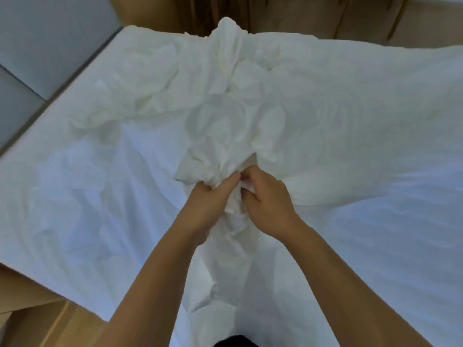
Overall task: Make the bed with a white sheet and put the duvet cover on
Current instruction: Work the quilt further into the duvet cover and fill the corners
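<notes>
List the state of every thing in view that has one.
left hand: fingers curled, gripping the fabric bunch.
right hand: fingers curled, pinching the same bunch.
fabric bunch: gathered, crumpled, held by both hands.
white sheet: spread out, wrinkled.
cream bedding: heaped and crumpled at the far side.
</notes>
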A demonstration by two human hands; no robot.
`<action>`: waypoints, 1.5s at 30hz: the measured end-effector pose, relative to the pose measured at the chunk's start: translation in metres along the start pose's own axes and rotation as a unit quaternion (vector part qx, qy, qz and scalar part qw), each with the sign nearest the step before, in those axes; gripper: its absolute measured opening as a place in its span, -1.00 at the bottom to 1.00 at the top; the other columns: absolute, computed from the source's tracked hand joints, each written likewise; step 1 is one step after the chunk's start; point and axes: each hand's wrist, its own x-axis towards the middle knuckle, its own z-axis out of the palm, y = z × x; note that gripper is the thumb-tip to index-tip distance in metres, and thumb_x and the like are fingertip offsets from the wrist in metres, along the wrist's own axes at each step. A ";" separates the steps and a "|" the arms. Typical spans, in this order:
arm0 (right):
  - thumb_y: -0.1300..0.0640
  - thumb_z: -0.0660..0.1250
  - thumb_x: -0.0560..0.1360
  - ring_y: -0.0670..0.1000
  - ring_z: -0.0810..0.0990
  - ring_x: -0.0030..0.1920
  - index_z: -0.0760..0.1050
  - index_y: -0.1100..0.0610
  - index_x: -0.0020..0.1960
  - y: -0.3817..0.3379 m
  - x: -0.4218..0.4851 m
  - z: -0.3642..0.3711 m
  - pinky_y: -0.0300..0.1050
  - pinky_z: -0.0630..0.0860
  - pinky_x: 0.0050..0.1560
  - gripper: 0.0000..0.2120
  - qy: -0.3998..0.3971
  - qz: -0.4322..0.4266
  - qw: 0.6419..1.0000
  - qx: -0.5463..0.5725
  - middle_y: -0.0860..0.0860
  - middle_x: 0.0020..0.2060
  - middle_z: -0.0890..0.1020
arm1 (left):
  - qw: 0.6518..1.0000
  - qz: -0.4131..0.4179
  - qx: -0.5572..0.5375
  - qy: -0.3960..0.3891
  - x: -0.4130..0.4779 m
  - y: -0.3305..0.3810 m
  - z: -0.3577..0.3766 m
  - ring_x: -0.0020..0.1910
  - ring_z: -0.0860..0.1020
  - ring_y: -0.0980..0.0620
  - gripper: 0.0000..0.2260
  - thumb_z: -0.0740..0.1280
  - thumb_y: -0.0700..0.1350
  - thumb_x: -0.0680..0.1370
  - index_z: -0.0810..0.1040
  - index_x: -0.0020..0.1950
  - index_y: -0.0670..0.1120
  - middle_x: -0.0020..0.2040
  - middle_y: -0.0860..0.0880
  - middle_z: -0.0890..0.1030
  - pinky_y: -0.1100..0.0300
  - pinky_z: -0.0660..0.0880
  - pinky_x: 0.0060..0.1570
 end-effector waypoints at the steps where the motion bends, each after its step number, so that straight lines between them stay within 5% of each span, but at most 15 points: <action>1: 0.26 0.16 0.52 0.11 0.53 -0.04 0.45 0.19 0.10 0.002 0.002 0.001 0.07 0.43 0.01 -0.81 -0.009 0.005 1.000 0.009 0.06 -0.03 0.59 | 1.000 -0.023 -0.002 -0.011 0.006 0.001 -0.001 0.08 0.61 0.13 -0.81 0.29 0.02 0.56 0.52 0.16 0.08 0.09 0.07 0.65 0.12 0.52 0.13; 7: -0.31 0.23 0.27 -0.06 0.56 -0.06 0.41 0.01 0.13 0.006 -0.007 0.010 -0.01 0.52 -0.03 -0.45 -0.097 0.067 0.989 0.084 -0.09 -0.04 0.57 | 0.986 -0.132 0.070 -0.078 0.030 0.008 0.009 0.09 0.60 0.03 -0.58 0.32 0.19 0.48 0.53 0.24 -0.02 0.08 0.02 0.65 0.10 0.51 0.15; 10: -0.18 0.26 0.45 -0.01 0.57 0.06 0.41 -0.01 0.26 0.015 -0.009 0.022 -0.03 0.50 0.07 -0.55 -0.022 0.134 0.987 0.089 -0.06 0.07 0.59 | 0.970 -0.159 0.124 -0.138 0.036 0.012 0.013 0.01 0.61 0.12 -0.64 0.32 0.22 0.45 0.56 0.11 0.03 0.02 0.04 0.65 0.24 0.53 0.04; 12: 0.02 0.20 0.56 0.00 0.57 0.08 0.48 -0.01 0.19 0.024 -0.009 0.022 -0.05 0.49 0.11 -0.76 0.028 0.192 0.969 0.151 -0.07 0.03 0.60 | 0.962 -0.107 0.189 -0.164 0.037 0.015 0.007 -0.04 0.60 0.20 -0.70 0.38 0.14 0.45 0.55 0.12 0.06 0.02 0.09 0.64 0.37 0.53 -0.13; 14: 0.08 0.21 0.55 -0.08 0.58 -0.02 0.52 -0.08 -0.03 0.033 -0.010 0.015 -0.15 0.50 0.00 -0.88 0.037 0.243 0.936 0.253 -0.18 -0.10 0.60 | 0.940 -0.015 0.290 -0.180 0.040 0.011 -0.006 0.02 0.56 0.21 -0.65 0.45 0.06 0.42 0.54 0.18 0.07 0.06 0.13 0.60 0.43 0.48 -0.10; 16: 0.06 0.26 0.52 -0.10 0.58 -0.07 0.54 -0.08 -0.14 0.040 -0.010 0.007 -0.19 0.47 -0.11 -0.89 0.031 0.302 0.893 0.333 -0.19 -0.17 0.62 | 0.897 0.103 0.409 -0.134 0.041 0.003 -0.015 0.10 0.51 0.15 -0.62 0.45 0.07 0.37 0.57 0.16 0.06 0.09 0.11 0.57 0.48 0.39 -0.05; 19: 0.10 0.28 0.47 0.07 0.58 0.03 0.56 0.07 -0.05 0.051 -0.012 -0.002 0.02 0.49 0.09 -0.88 0.004 0.394 0.826 0.404 0.04 -0.04 0.65 | 0.838 0.233 0.492 -0.040 0.042 -0.011 -0.011 0.17 0.38 -0.02 -0.46 0.31 0.21 0.31 0.59 0.20 -0.02 0.14 -0.10 0.50 0.34 0.22 0.09; 23: 0.24 0.21 0.46 0.04 0.60 -0.03 0.57 0.11 -0.05 0.060 -0.028 -0.008 -0.01 0.49 0.08 -0.82 -0.034 0.397 0.769 0.500 0.05 -0.09 0.68 | 0.869 0.107 0.465 -0.129 0.054 -0.023 0.006 0.28 0.34 0.01 -0.24 0.45 0.23 0.33 0.27 0.46 0.09 0.32 -0.03 0.31 0.26 0.27 0.21; 27: 0.33 0.12 0.43 0.08 0.60 0.04 0.56 0.13 0.01 0.076 -0.049 -0.008 0.04 0.47 0.16 -0.70 0.019 0.371 0.697 0.613 0.06 -0.06 0.68 | 0.895 0.020 0.396 -0.203 0.051 -0.033 0.020 0.09 0.45 0.14 -0.18 0.54 0.09 0.31 0.18 0.47 0.20 0.13 0.15 0.43 0.32 0.34 0.02; 29: 0.33 0.12 0.39 0.12 0.59 0.11 0.54 0.13 0.09 0.082 -0.057 -0.006 0.10 0.44 0.22 -0.63 0.043 0.348 0.662 0.662 0.09 0.05 0.66 | 0.936 -0.033 0.281 -0.208 0.045 -0.036 0.018 0.05 0.51 0.23 -0.27 0.54 0.11 0.29 0.32 0.39 0.16 0.10 0.19 0.49 0.39 0.41 -0.03; 32: 0.26 0.20 0.33 0.12 0.58 0.16 0.49 0.13 0.22 0.090 -0.059 -0.003 0.11 0.44 0.22 -0.54 0.052 0.345 0.623 0.700 0.11 0.13 0.63 | 0.972 -0.105 0.120 -0.170 0.037 -0.042 0.013 -0.05 0.57 0.11 -0.74 0.39 0.04 0.49 0.56 0.14 0.01 0.01 0.08 0.61 0.22 0.46 0.00; 36: 0.23 0.13 0.50 0.12 0.58 0.15 0.49 0.19 0.22 0.096 -0.056 0.001 0.08 0.47 0.18 -0.67 0.053 0.384 0.610 0.691 0.15 0.13 0.62 | 0.964 -0.011 0.230 -0.132 0.031 -0.048 0.019 -0.02 0.55 0.07 -0.85 0.37 -0.11 0.52 0.62 0.08 -0.04 -0.01 -0.01 0.60 0.20 0.45 0.03; 41: 0.26 0.13 0.51 0.14 0.60 0.06 0.53 0.22 0.11 0.096 -0.058 0.004 0.05 0.52 0.03 -0.74 0.073 0.402 0.610 0.678 0.17 0.06 0.64 | 0.837 0.122 0.521 -0.111 0.017 -0.059 0.020 -0.08 0.40 0.12 -0.51 0.46 0.08 0.36 0.49 0.27 0.07 -0.01 0.11 0.35 0.28 0.30 -0.12; 45: 0.21 0.21 0.46 0.07 0.62 -0.04 0.57 0.17 -0.02 0.092 -0.058 0.004 -0.02 0.51 0.01 -0.81 0.051 0.382 0.658 0.647 0.10 -0.09 0.67 | 0.808 0.173 0.561 -0.045 0.007 -0.069 0.019 -0.15 0.35 0.09 -0.53 0.37 0.17 0.43 0.49 0.30 0.05 -0.05 0.09 0.32 0.22 0.29 -0.21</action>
